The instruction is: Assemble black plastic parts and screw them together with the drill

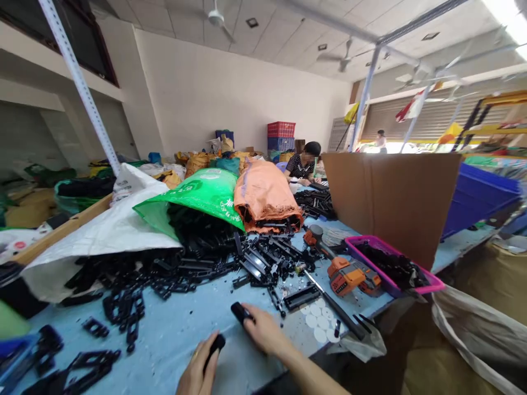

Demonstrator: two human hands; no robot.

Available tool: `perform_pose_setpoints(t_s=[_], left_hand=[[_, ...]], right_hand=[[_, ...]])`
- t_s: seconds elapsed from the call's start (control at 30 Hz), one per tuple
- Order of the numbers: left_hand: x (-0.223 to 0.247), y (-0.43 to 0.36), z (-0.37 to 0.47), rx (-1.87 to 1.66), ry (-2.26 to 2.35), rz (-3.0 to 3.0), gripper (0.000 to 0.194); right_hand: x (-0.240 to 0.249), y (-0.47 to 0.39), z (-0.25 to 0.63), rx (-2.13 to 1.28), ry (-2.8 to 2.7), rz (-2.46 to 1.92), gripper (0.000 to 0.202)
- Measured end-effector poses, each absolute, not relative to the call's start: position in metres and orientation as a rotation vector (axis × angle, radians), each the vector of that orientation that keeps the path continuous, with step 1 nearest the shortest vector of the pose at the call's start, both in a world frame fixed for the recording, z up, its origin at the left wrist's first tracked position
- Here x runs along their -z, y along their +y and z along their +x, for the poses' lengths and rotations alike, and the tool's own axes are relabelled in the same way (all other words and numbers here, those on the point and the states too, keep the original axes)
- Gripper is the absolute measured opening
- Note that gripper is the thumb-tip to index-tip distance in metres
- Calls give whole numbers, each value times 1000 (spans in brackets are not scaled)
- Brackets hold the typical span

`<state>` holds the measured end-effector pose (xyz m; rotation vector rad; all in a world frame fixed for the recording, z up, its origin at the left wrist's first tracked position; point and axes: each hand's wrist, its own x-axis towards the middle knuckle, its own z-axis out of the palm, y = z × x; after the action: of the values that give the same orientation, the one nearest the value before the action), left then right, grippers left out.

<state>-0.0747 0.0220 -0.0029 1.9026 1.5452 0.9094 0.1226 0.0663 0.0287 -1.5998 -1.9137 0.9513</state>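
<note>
Near the front edge of the blue table (pixel 164 329), my left hand (pixel 200 366) is closed round a small black part (pixel 217 343). My right hand (pixel 263 328), a little farther forward and to the right, grips another black part (pixel 240 312). The two parts are apart from each other. Beyond my hands lies a spread of loose black plastic parts (pixel 263 263). A long black part (pixel 302 297) lies to the right of my right hand, beside several white round discs (pixel 319 322).
White (pixel 99 219), green (pixel 201 192) and orange (pixel 265 192) sacks spill black parts. At right are an orange power tool (pixel 346 276), a black-handled hammer-like tool (pixel 337 310), a pink basket (pixel 434 285) and a cardboard sheet (pixel 387 203). A person (pixel 302 164) sits across the table.
</note>
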Motion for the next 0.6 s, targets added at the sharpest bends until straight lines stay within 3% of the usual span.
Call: perform_pose_setpoints(t_s=[0.1,0.17,0.37,0.6], left_hand=[[-22,16,-50,-1050,1504,1565,52],[-34,17,-36,-1122,1468,1405,59],[-47,17,-29,-1296,1469,1652,35],[-47,6,-11,-1406,1611,1685,35]], right_hand=[[-30,62,117,-1479,-1514,-1228,51],[-31,58,115,-1590,-1390,-1062,55],[-34,55,135,-1556,-1637,-911,59],[-35,47,135,-1396,-1798,-944,56]])
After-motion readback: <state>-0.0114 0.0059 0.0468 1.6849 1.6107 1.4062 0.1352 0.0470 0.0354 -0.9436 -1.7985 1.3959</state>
